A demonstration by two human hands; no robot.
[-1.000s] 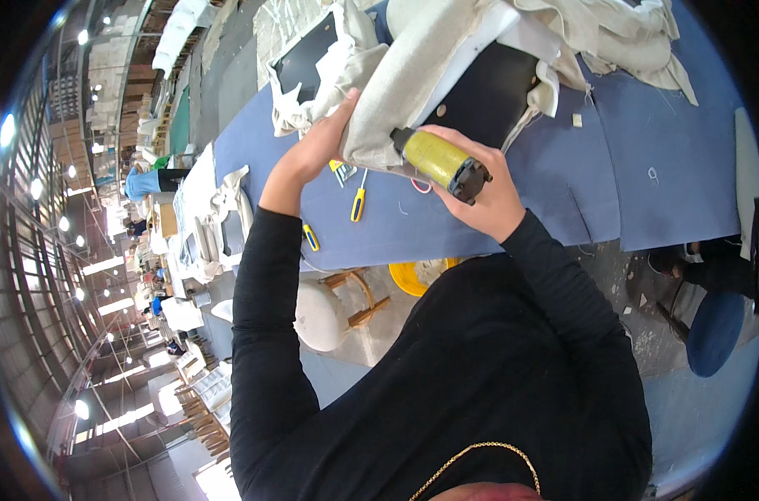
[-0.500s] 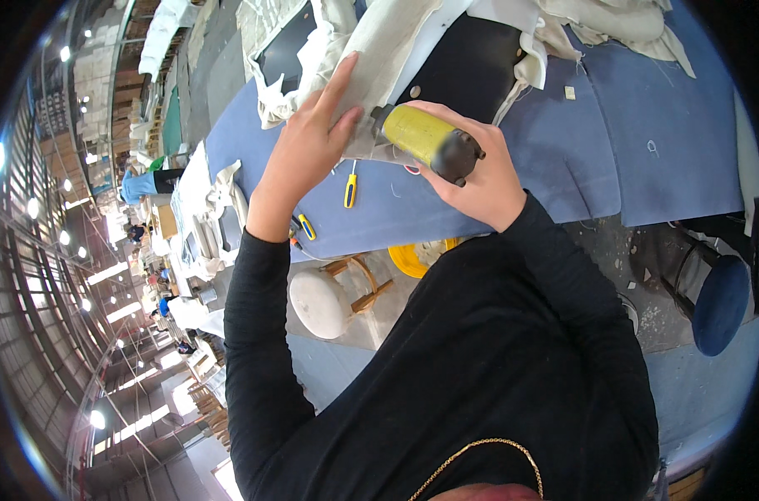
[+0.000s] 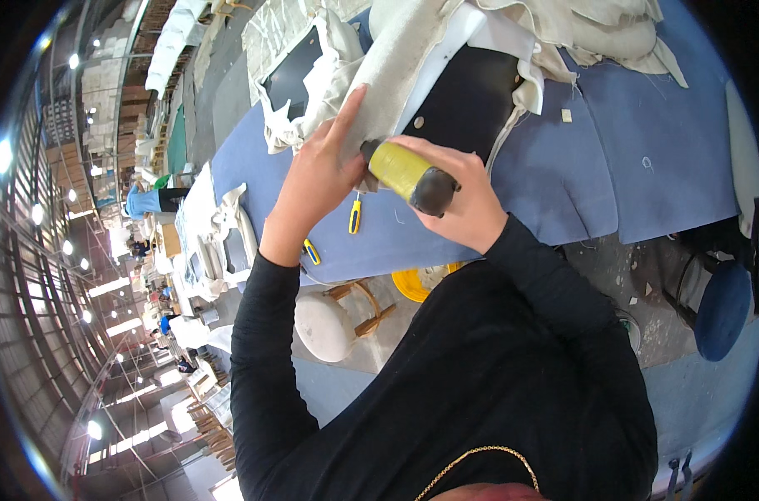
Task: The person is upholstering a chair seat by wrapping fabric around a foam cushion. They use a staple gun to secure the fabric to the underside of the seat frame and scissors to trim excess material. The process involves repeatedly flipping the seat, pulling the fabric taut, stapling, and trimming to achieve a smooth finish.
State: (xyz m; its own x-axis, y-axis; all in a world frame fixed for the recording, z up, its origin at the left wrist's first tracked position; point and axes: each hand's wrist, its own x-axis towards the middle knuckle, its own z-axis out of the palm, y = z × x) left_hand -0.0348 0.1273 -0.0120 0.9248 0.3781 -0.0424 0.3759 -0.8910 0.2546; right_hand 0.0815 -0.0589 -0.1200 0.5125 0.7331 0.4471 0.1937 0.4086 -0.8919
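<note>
My right hand [image 3: 473,200] is wrapped round a yellow-green and black staple gun [image 3: 399,169]. The gun's dark nose meets the near edge of a beige fabric cover [image 3: 389,71]. Just left of that nose, my left hand [image 3: 314,179] lies on the fabric with its index finger stretched forward and its thumb close to the gun. To the right of the cloth, a white layer borders a black panel [image 3: 467,96] on the underside of the piece. The staple gun's handle and trigger are mostly hidden by my right hand.
The piece lies on a blue-covered table [image 3: 555,179]. A yellow-handled screwdriver [image 3: 354,215] and another yellow-handled tool [image 3: 312,251] are near its front edge. Below stand a white round-topped stool [image 3: 325,327], a yellow bucket [image 3: 409,285] and a blue-seated stool [image 3: 723,311].
The staple gun has moved slightly left and down in the picture, onto the fabric edge. The whole scene has shifted slightly downward. My left hand still presses the cloth.
</note>
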